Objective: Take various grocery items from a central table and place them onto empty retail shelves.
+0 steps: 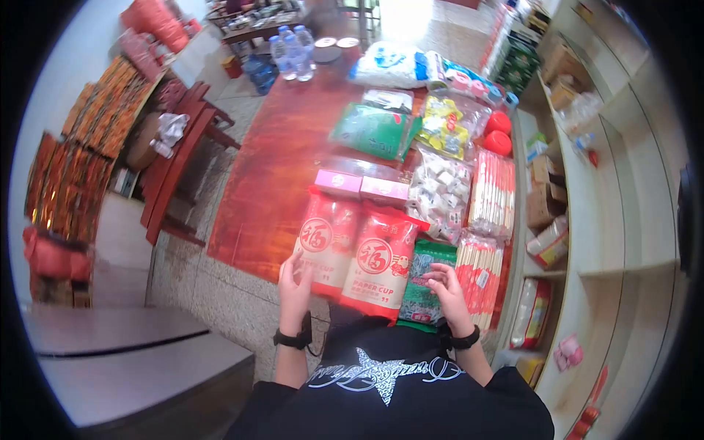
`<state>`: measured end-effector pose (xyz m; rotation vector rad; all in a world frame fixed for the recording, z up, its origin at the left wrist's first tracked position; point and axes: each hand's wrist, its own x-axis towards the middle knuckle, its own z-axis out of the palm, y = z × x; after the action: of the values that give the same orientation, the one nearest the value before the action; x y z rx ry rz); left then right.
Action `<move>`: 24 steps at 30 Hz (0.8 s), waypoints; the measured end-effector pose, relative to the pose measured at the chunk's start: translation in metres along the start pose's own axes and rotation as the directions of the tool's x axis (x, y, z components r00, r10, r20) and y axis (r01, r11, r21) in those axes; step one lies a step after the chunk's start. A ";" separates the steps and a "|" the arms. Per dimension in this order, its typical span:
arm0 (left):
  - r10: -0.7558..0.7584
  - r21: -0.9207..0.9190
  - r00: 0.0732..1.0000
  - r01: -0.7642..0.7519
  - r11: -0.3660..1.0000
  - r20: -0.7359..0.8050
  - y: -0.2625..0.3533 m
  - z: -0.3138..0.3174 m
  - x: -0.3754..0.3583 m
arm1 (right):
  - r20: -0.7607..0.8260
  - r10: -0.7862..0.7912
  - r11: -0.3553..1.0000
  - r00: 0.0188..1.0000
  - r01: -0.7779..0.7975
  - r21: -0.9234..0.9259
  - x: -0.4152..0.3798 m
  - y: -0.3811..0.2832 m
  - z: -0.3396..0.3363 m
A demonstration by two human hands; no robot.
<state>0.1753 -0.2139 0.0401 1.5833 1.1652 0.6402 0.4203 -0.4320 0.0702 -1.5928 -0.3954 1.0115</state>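
two tall glossy red plastic packs of paper cups stand side by side at the near edge of the table, each with a round white-and-red emblem on its front: the left pack (324, 246) and the right pack (383, 262). the left hand (295, 284) rests against the lower left edge of the left pack, fingers loosely curled and touching its film, though whether it truly grips the pack cannot be told. the right hand (449, 287) lies half open, fingers bent, on a flat crinkly green packet (423, 282) just right of the right pack; it touches the packet without visibly closing on it. both wrists carry a black band. two small pink boxes (361, 183) sit touching the tops of the red packs. beside the green packet, a clear bag of wrapped chopsticks (480, 282) with red print lies against the right hand, and a second like bag (493, 192) lies further back. a lumpy clear bag of small white pieces (438, 192) sits between the pink boxes and that bag. further off are a soft green-and-white bag (372, 130), a clear bag with yellow contents (447, 125), two round red caps (499, 132) and about three clear water bottles (292, 53). all rest on a smooth reddish-brown wooden table (271, 169), with pale shelves (609, 191) to the right.
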 end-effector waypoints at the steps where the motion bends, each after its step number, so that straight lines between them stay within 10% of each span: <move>1: 0.012 -0.073 0.999 -0.009 0.997 0.043 0.005 -0.001 0.019 | -0.054 -0.002 1.000 0.999 0.003 0.005 0.002 -0.003 0.003; 13: 0.138 -0.231 0.858 -0.023 0.973 0.496 0.009 -0.004 0.193 | -0.158 -0.134 0.979 0.978 0.155 0.132 0.055 -0.053 0.146; 19: 0.011 -0.216 0.788 0.156 0.964 0.616 0.022 0.019 0.218 | -0.212 -0.243 0.962 0.946 0.208 -0.175 0.147 -0.034 0.179; 21: 0.032 -0.232 0.759 0.158 0.960 0.651 0.016 0.026 0.223 | -0.223 -0.469 0.735 0.854 0.238 -0.634 0.167 -0.022 0.185; 24: -0.010 -0.225 0.698 0.244 0.943 0.716 0.011 0.033 0.227 | -0.268 -0.490 0.685 0.829 0.177 -0.706 0.168 -0.019 0.195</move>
<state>0.2958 -0.0207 0.0066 1.2739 0.5415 0.0622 0.3697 -0.1825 0.0260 -2.2083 -0.7629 0.1672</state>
